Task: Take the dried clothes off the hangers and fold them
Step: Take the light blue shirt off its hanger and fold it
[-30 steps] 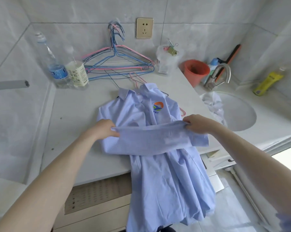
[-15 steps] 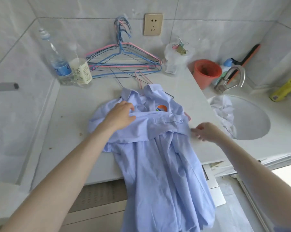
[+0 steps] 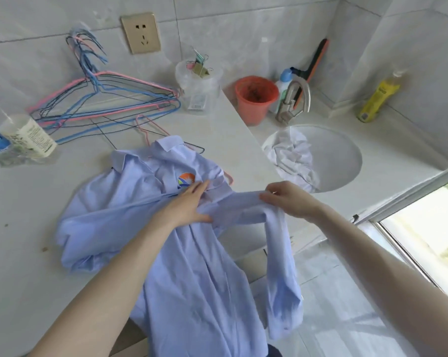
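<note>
Nearest me, the shirt (image 3: 197, 266) hem hangs over the worktop (image 3: 24, 202) edge, left of the sink (image 3: 341, 161). My left hand (image 3: 189, 204) presses the chest with straight fingers; my right hand (image 3: 287, 199) pinches the sleeve (image 3: 277, 253) on the sink side. Long axis: hem near, collar toward the wall. I judge folding just begun: one sleeve crossed, body unfolded. Beyond, left of the sink, bare hangers (image 3: 101, 106) lie stacked

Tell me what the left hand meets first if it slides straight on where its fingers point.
The left hand meets more blue shirt, then likely the pink hanger end beyond it.
</note>
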